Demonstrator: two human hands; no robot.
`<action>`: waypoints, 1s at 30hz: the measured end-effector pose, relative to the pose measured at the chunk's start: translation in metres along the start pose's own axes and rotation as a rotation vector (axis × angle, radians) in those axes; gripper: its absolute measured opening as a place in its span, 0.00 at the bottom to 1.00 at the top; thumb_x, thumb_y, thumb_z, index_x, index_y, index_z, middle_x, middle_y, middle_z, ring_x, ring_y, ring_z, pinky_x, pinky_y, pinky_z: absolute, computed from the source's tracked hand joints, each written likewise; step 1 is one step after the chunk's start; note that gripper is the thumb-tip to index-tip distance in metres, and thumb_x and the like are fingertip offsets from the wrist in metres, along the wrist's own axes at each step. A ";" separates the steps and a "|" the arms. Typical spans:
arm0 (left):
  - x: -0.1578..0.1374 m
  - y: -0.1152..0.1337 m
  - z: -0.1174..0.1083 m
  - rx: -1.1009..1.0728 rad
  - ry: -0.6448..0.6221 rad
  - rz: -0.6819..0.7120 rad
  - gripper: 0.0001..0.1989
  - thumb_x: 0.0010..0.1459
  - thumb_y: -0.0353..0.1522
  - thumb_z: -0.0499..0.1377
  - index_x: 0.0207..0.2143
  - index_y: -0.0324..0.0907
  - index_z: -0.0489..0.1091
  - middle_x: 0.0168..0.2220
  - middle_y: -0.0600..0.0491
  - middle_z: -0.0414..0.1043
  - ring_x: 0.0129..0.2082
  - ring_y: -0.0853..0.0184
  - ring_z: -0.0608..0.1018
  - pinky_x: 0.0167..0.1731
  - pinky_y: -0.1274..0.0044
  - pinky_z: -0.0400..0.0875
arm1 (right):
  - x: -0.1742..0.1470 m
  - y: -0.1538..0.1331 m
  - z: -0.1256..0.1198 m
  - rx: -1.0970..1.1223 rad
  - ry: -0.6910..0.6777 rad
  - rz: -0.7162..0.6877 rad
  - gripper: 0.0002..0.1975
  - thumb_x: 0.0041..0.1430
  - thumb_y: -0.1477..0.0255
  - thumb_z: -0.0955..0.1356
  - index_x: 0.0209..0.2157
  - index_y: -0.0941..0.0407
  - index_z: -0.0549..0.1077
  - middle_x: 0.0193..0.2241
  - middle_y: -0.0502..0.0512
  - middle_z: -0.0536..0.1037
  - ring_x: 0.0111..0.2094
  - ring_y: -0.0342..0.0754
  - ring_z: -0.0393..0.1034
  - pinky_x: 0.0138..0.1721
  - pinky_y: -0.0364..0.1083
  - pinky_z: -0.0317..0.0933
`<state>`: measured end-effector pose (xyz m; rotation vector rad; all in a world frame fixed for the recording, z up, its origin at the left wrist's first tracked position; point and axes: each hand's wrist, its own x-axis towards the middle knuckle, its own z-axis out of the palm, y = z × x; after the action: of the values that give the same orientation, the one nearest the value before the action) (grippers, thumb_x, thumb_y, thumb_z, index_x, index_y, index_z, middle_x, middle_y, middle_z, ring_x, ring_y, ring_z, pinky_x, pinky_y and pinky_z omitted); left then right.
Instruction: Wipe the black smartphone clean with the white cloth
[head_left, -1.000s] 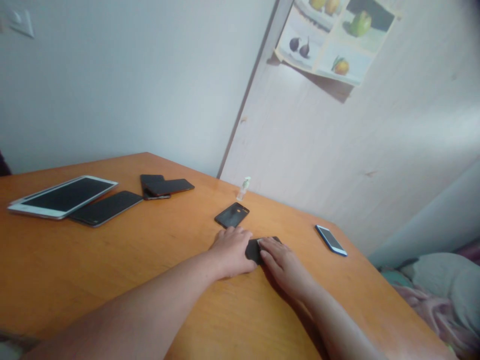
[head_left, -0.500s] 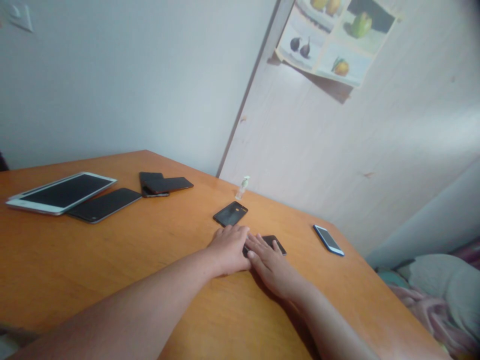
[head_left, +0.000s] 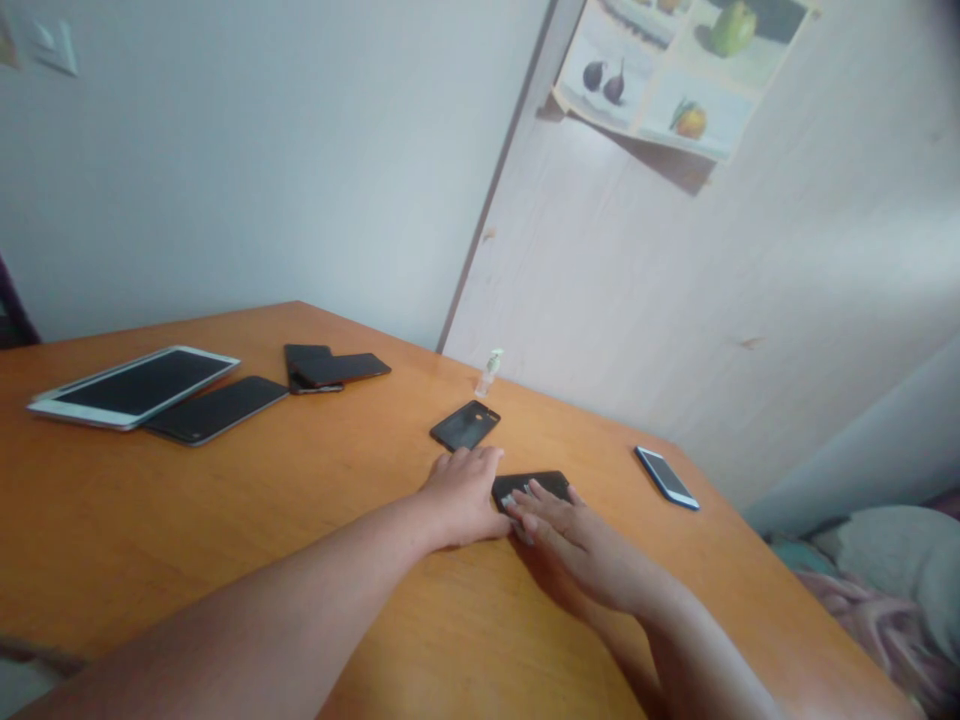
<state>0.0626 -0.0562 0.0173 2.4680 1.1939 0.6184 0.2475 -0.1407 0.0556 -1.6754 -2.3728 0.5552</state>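
Observation:
A black phone (head_left: 551,484) lies flat on the table between my hands. My left hand (head_left: 466,500) rests at its left end, index finger and thumb parted around the phone's near-left corner; the other fingers are bent towards the tabletop. Over the phone's near side reaches my right hand (head_left: 570,535), palm down, fingers stretched out. Something whitish shows by its fingertips, and I cannot tell whether it is a thing or a reflection. Just beyond my left hand lies a black phone case (head_left: 461,427) with a camera cutout. Behind it stands a small clear pump bottle (head_left: 489,374).
To the left lie a white tablet (head_left: 139,385) and a large dark phone (head_left: 225,408), partly overlapping. Two dark phones (head_left: 346,368) are stacked crosswise farther back. A white-fronted phone (head_left: 667,477) lies near the right edge. Walls border the table behind; bedding (head_left: 885,570) is at right.
My right hand has slid slightly right and towards me across the phone, uncovering more of its surface. My left hand stays at the phone's left end. The view has shifted a little.

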 end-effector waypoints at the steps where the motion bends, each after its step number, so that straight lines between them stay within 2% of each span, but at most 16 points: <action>1: 0.000 0.000 0.000 0.001 -0.005 -0.003 0.39 0.43 0.48 0.61 0.57 0.45 0.57 0.54 0.45 0.67 0.53 0.49 0.68 0.50 0.62 0.64 | 0.005 -0.001 0.004 -0.025 0.017 0.006 0.22 0.69 0.59 0.54 0.61 0.45 0.63 0.62 0.51 0.61 0.66 0.56 0.44 0.63 0.67 0.30; 6: 0.000 0.001 0.000 0.015 -0.001 -0.009 0.39 0.44 0.44 0.61 0.59 0.44 0.55 0.54 0.45 0.68 0.53 0.49 0.69 0.49 0.62 0.64 | 0.027 -0.006 0.015 -0.112 0.086 0.018 0.23 0.70 0.61 0.53 0.63 0.46 0.59 0.64 0.51 0.58 0.67 0.57 0.42 0.62 0.70 0.28; 10: 0.000 0.001 -0.002 -0.001 -0.003 -0.007 0.44 0.42 0.47 0.61 0.60 0.43 0.53 0.55 0.44 0.67 0.54 0.48 0.68 0.49 0.63 0.64 | 0.012 -0.004 0.002 -0.076 0.001 -0.004 0.23 0.69 0.59 0.52 0.61 0.45 0.62 0.62 0.50 0.62 0.66 0.55 0.45 0.64 0.67 0.29; 14: -0.001 0.001 -0.002 -0.012 -0.009 -0.008 0.46 0.41 0.48 0.61 0.61 0.43 0.52 0.57 0.44 0.65 0.55 0.47 0.67 0.50 0.62 0.64 | -0.002 0.001 -0.005 -0.009 -0.061 0.005 0.23 0.69 0.57 0.53 0.61 0.43 0.63 0.62 0.50 0.62 0.66 0.54 0.46 0.64 0.65 0.31; 20: 0.001 -0.001 0.001 0.009 0.008 0.007 0.42 0.44 0.44 0.59 0.60 0.42 0.53 0.55 0.43 0.67 0.53 0.48 0.68 0.49 0.62 0.64 | 0.019 -0.004 0.013 -0.060 0.031 -0.002 0.24 0.70 0.58 0.51 0.63 0.46 0.59 0.65 0.51 0.56 0.67 0.54 0.43 0.63 0.66 0.30; 22: 0.001 -0.002 0.002 0.014 0.006 0.011 0.42 0.43 0.45 0.60 0.60 0.41 0.53 0.55 0.43 0.67 0.53 0.48 0.68 0.49 0.62 0.64 | 0.025 0.006 0.014 -0.111 0.070 0.057 0.24 0.70 0.59 0.51 0.63 0.47 0.59 0.65 0.52 0.57 0.67 0.54 0.42 0.63 0.68 0.30; 27: 0.001 -0.002 0.002 0.024 -0.006 0.009 0.44 0.41 0.46 0.62 0.60 0.43 0.52 0.54 0.45 0.67 0.53 0.49 0.68 0.49 0.63 0.64 | 0.025 0.040 0.009 -0.252 0.184 0.385 0.25 0.69 0.60 0.52 0.63 0.53 0.59 0.64 0.57 0.58 0.67 0.60 0.42 0.59 0.75 0.31; 28: 0.001 -0.002 0.002 0.025 -0.006 0.008 0.44 0.41 0.45 0.62 0.60 0.43 0.53 0.54 0.45 0.68 0.53 0.49 0.68 0.49 0.64 0.64 | 0.024 0.040 0.009 -0.256 0.186 0.393 0.26 0.69 0.60 0.52 0.63 0.53 0.59 0.64 0.58 0.57 0.67 0.60 0.42 0.59 0.74 0.31; 30: 0.001 -0.002 0.002 0.025 -0.003 0.011 0.43 0.41 0.45 0.62 0.59 0.43 0.54 0.54 0.45 0.68 0.53 0.49 0.68 0.50 0.63 0.64 | 0.021 0.031 0.013 -0.227 0.155 0.309 0.27 0.69 0.59 0.51 0.64 0.52 0.57 0.65 0.57 0.56 0.67 0.57 0.42 0.61 0.71 0.31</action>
<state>0.0627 -0.0541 0.0151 2.4972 1.1952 0.6059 0.2620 -0.1145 0.0301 -2.1178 -2.1483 0.1929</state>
